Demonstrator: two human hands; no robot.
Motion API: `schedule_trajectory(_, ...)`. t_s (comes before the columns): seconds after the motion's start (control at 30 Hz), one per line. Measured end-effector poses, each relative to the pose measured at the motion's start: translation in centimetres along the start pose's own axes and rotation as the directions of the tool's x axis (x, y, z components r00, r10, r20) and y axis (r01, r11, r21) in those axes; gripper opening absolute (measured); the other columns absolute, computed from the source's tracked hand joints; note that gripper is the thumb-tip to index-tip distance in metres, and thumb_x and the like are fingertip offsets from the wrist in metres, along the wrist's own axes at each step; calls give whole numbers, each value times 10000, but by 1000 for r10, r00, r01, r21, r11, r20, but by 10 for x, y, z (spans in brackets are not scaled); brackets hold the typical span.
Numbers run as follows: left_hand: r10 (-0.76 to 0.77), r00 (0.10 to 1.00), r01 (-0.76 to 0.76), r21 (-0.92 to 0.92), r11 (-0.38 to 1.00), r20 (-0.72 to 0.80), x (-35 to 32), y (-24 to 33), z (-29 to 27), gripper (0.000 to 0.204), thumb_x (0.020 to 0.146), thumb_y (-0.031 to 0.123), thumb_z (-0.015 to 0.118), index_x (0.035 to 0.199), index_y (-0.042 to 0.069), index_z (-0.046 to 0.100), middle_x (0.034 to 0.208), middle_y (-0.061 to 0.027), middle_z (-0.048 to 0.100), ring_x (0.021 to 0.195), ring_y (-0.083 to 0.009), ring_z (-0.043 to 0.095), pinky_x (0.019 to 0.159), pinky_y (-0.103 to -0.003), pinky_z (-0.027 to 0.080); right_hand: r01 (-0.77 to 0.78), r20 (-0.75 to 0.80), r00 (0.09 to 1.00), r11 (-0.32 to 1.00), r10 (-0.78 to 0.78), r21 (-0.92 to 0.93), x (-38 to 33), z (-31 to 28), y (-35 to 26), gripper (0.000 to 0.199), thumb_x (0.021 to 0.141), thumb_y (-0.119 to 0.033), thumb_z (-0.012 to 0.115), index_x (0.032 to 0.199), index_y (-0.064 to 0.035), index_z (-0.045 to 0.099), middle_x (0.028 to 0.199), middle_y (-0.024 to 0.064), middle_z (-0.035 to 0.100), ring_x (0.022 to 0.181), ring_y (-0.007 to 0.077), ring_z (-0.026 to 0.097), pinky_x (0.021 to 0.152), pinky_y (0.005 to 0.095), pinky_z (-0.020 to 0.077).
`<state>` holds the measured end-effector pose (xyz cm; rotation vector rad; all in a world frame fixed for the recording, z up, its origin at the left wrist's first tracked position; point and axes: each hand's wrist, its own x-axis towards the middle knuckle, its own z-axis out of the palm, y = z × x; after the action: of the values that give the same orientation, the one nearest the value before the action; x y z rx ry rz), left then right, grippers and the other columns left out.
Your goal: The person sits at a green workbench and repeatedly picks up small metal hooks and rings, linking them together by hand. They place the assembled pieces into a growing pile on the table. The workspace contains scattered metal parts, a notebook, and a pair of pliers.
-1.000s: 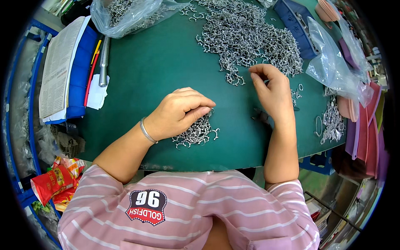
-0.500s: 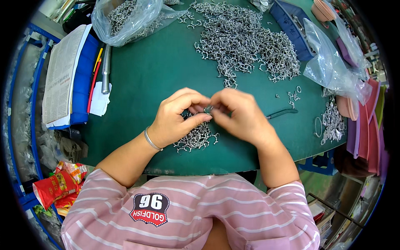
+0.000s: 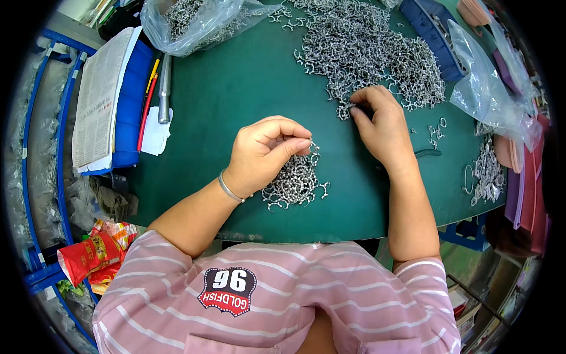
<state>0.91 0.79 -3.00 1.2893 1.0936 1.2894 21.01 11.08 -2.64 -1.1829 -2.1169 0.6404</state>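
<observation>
My left hand (image 3: 265,153) is closed in a pinch above a small heap of silvery curved metal links (image 3: 295,184). A small metal link (image 3: 315,151) pokes out at its fingertips, just over the heap. Farther right, my right hand (image 3: 382,127) reaches to the near edge of a large pile of similar metal links (image 3: 368,50). Its thumb and forefinger close on a small metal link (image 3: 344,111) at the pile's tip; the other fingers are curled behind.
The green table (image 3: 236,88) carries a clear bag of metal parts (image 3: 200,26), a blue bin with papers (image 3: 127,118), pens and a metal rod (image 3: 164,88) on the left. On the right lie a blue tray (image 3: 433,38), clear plastic (image 3: 486,82), dark-handled pliers (image 3: 427,153) and silvery parts (image 3: 488,168).
My right hand has left my left hand and moved up and right to the large pile. The left hand stays over the small heap. The view has shifted slightly.
</observation>
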Motion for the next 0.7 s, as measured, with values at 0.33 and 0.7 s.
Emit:
schedule_trajectory(0.33, 104, 994, -104, -2, 995, 18, 2, -1, 0, 149, 822, -111, 605, 963, -65, 590, 999, -134, 606, 909, -173, 617, 803, -285, 540, -128, 74, 992, 842, 104, 524, -8, 0, -16, 125, 849, -6, 583, 958, 29, 633, 819, 39, 640, 755, 79, 582, 673, 228, 481)
schedule_trajectory(0.7, 125, 991, -120, 127, 985, -37, 2, 2, 1, 247, 789, -27, 673, 1034, -19, 639, 917, -73, 629, 805, -118, 625, 722, -236, 527, -556, 571, 810, 484, 134, 676, -13, -2, -34, 154, 860, -80, 645, 971, 26, 635, 814, 61, 663, 703, 91, 617, 599, 209, 487)
